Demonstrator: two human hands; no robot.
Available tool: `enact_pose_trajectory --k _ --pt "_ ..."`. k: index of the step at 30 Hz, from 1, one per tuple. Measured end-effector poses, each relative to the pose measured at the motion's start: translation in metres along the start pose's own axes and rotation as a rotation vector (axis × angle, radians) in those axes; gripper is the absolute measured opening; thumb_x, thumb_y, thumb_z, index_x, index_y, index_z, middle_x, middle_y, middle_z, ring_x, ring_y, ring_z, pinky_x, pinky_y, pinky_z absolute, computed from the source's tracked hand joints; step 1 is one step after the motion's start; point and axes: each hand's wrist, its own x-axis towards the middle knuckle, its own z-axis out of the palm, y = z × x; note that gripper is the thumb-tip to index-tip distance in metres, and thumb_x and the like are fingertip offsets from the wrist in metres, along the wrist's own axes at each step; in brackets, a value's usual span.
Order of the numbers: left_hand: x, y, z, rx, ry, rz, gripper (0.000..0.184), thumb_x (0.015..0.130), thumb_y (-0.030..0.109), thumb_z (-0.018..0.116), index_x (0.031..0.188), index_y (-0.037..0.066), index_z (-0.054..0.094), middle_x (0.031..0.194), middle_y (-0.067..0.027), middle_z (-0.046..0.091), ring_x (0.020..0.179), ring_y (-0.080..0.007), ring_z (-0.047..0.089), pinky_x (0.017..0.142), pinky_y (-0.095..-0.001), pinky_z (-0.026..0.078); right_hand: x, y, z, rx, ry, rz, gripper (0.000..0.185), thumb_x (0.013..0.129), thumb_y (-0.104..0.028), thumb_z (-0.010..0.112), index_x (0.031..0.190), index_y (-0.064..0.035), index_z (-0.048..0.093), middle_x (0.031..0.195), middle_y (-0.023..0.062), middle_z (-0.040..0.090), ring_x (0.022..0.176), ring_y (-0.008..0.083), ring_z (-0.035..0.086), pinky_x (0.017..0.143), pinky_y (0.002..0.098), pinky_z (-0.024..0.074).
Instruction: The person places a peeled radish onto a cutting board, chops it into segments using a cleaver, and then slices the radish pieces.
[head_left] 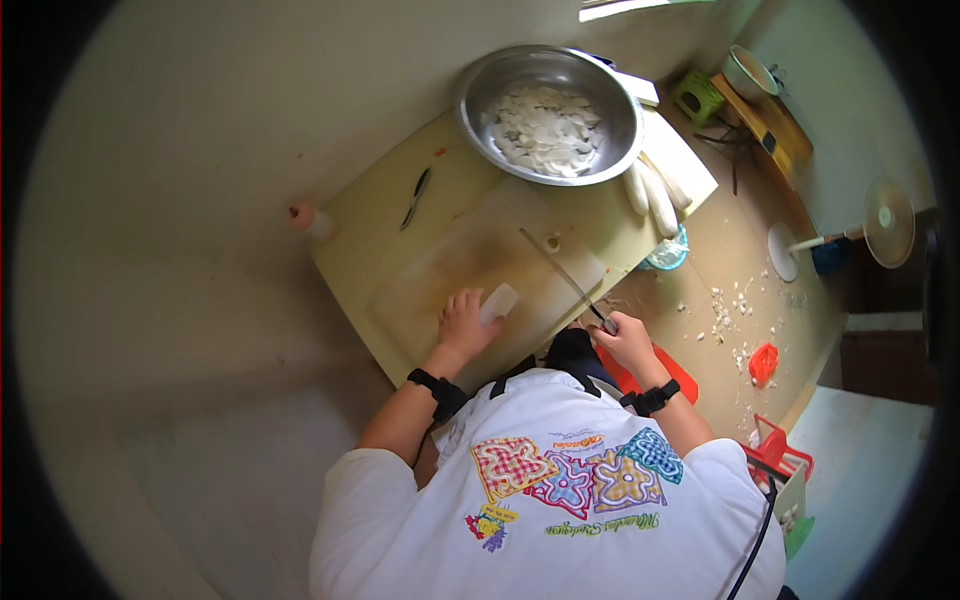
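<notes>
My left hand (464, 325) rests over the cutting board (450, 270), its thumb and fingers around a short white radish piece (498, 303). In my right hand (627, 342) is the dark handle of a long knife (562, 272); its blade points away from me over the board's right side. Near the blade lies a small radish end (552, 243). At the back of the table stands a large metal bowl (478, 125) with many thin white slices (545, 128) in it. Several whole peeled radishes (658, 202) lie right of the bowl.
A peeler (416, 198) lies left of the board, and a pink-capped bottle (312, 220) stands by the table's left edge. Below the right edge is a blue basin (668, 250) with pale scraps. White bits, a red bag (763, 364) and a fan (886, 222) are to the right.
</notes>
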Motion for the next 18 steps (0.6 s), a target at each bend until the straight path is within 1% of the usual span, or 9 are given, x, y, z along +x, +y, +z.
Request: enact_pose_trajectory --k 1,2,6,11,12,14,16,17,18 --pt "0.010 0.006 -0.001 0.006 -0.038 0.037 0.063 0.078 0.041 0.073 0.127 0.006 0.055 0.127 -0.0138 0.055 0.121 -0.0332 0.049 0.102 -0.0470 0.040 -0.004 0.009 -0.006 -0.053 0.047 0.027 0.038 0.083 -0.035 0.073 0.078 0.0006 0.060 0.068 0.0200 0.060 0.061 0.0329 0.058 0.059 0.0402 0.0460" --pt "0.021 0.014 -0.001 0.012 -0.075 0.071 0.064 0.078 0.041 0.073 0.128 0.006 0.053 0.129 -0.0133 0.054 0.121 -0.0327 0.048 0.102 -0.0473 0.039 -0.008 0.016 -0.012 -0.049 0.059 0.040 0.038 0.083 -0.035 0.073 0.078 0.0006 0.060 0.068 0.0200 0.060 0.061 0.0329 0.058 0.059 0.0402 0.0460" --pt "0.057 0.052 0.001 0.036 -0.068 0.158 0.061 0.080 0.037 0.072 0.130 0.007 0.052 0.130 -0.0139 0.053 0.121 -0.0333 0.048 0.102 -0.0466 0.040 -0.023 0.048 -0.033 0.022 0.179 0.086 0.033 0.080 -0.029 0.072 0.076 0.0002 0.057 0.065 0.0189 0.057 0.059 0.0325 0.056 0.057 0.0399 0.0446" --pt "0.107 0.088 0.024 0.012 -0.165 0.121 0.055 0.085 0.025 0.067 0.135 0.010 0.050 0.135 -0.0159 0.049 0.123 -0.0346 0.049 0.103 -0.0465 0.042 -0.019 0.094 -0.061 0.113 0.239 0.135 0.030 0.079 -0.025 0.072 0.075 0.0009 0.056 0.062 0.0179 0.053 0.055 0.0300 0.051 0.055 0.0391 0.0422" --pt "0.117 0.094 0.027 0.016 -0.168 0.127 0.055 0.085 0.025 0.067 0.135 0.010 0.050 0.135 -0.0159 0.049 0.123 -0.0346 0.049 0.103 -0.0465 0.042 -0.017 0.100 -0.069 0.112 0.249 0.131 0.030 0.079 -0.024 0.072 0.075 0.0012 0.056 0.061 0.0170 0.052 0.055 0.0285 0.048 0.054 0.0386 0.0417" --pt "0.137 0.104 0.032 -0.045 -0.258 0.100 0.059 0.086 0.021 0.066 0.140 0.011 0.047 0.135 -0.0212 0.047 0.122 -0.0395 0.051 0.103 -0.0455 0.044 -0.013 0.113 -0.085 0.114 0.264 0.131 0.030 0.079 -0.023 0.071 0.075 0.0015 0.055 0.061 0.0162 0.050 0.054 0.0269 0.046 0.054 0.0382 0.0412" --pt "0.154 0.111 0.039 -0.055 -0.289 0.093 0.059 0.086 0.020 0.066 0.140 0.011 0.046 0.136 -0.0221 0.047 0.122 -0.0402 0.051 0.103 -0.0445 0.045 -0.009 0.124 -0.100 0.141 0.289 0.112 0.030 0.078 -0.022 0.072 0.073 0.0019 0.054 0.060 0.0143 0.049 0.054 0.0229 0.044 0.053 0.0372 0.0405" --pt "0.160 0.113 0.041 -0.067 -0.315 0.080 0.059 0.085 0.018 0.065 0.141 0.012 0.046 0.136 -0.0230 0.046 0.122 -0.0408 0.052 0.103 -0.0434 0.045 -0.006 0.130 -0.107 0.147 0.289 0.114 0.030 0.078 -0.022 0.072 0.073 0.0019 0.054 0.060 0.0143 0.049 0.054 0.0229 0.044 0.053 0.0372 0.0405" --pt "0.165 0.116 0.045 -0.070 -0.305 0.070 0.057 0.084 0.016 0.064 0.139 0.012 0.049 0.135 -0.0236 0.047 0.120 -0.0406 0.053 0.103 -0.0430 0.046 -0.003 0.135 -0.112 0.187 0.298 0.115 0.031 0.078 -0.022 0.072 0.073 0.0019 0.054 0.059 0.0136 0.049 0.054 0.0216 0.043 0.053 0.0369 0.0401"
